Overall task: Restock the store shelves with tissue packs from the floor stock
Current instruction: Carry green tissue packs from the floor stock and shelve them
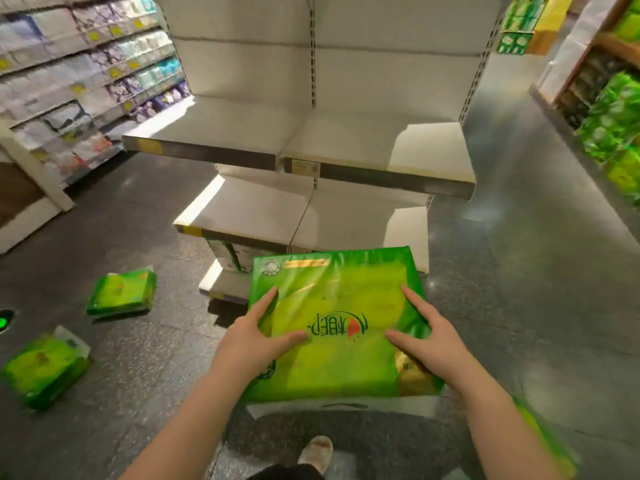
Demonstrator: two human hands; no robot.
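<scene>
Head view: two spare packs (122, 293) lie on the floor at left; left hand (254, 336) and right hand (427, 336) clasp the big green tissue pack (334, 327) by its sides, before the bare shelves (301, 157) (probably light, squashy, slick film, so side holds suit).

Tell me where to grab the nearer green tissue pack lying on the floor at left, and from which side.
Grip the nearer floor pack across its two long edges, from above. It lies flat with its broad face up, and bare floor around it leaves room for the fingers.
</scene>
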